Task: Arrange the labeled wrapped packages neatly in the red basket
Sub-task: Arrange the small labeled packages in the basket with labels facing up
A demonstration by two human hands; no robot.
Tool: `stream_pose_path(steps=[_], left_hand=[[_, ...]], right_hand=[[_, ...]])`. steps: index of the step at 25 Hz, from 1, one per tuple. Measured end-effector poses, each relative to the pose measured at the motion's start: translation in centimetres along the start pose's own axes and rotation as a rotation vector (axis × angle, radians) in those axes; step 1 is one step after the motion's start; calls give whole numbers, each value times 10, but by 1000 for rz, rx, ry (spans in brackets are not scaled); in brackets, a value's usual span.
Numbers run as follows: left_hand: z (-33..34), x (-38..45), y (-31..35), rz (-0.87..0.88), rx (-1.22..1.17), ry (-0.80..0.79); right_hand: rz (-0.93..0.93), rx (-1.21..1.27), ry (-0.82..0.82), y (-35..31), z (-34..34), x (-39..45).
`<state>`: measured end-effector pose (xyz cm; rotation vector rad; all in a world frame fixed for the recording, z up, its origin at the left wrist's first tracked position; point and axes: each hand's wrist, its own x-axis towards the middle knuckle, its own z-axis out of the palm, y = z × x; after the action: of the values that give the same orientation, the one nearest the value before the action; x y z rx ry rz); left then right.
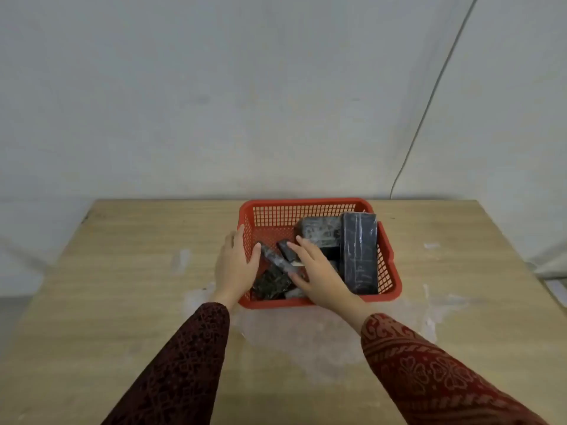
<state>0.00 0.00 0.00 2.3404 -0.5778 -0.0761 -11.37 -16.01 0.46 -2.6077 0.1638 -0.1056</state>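
A red plastic basket (387, 256) sits on the wooden table and holds several dark wrapped packages. A long black package (359, 253) lies along its right wall, and a grey-wrapped one (320, 230) sits at the back. My left hand (234, 265) grips the basket's left wall, thumb inside. My right hand (319, 273) reaches into the basket, its fingers lying flat over a slim dark package (274, 258) and a small black one (285, 248). Another crinkled dark package (270, 285) lies in the front left corner.
The table (122, 286) has pale worn patches near the basket. A grey wall stands right behind its far edge, and a thin cable (429, 102) runs down the wall at the right. Patterned dark red sleeves cover both forearms.
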Motion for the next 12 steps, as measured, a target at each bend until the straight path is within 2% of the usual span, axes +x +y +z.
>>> stream_pose_path(steps=[4, 6, 9, 12], left_hand=[[18, -23, -8, -81, -226, -31], [21, -25, -12, -127, -304, 8], [22, -21, -15, -177, -328, 61], [23, -24, -14, -179, -351, 66]], right_hand=[[61, 54, -24, 1, 27, -14], [66, 84, -48, 6, 26, -9], [-8, 52, -387, 8, 19, 14], [-226, -262, -584, 0, 19, 44]])
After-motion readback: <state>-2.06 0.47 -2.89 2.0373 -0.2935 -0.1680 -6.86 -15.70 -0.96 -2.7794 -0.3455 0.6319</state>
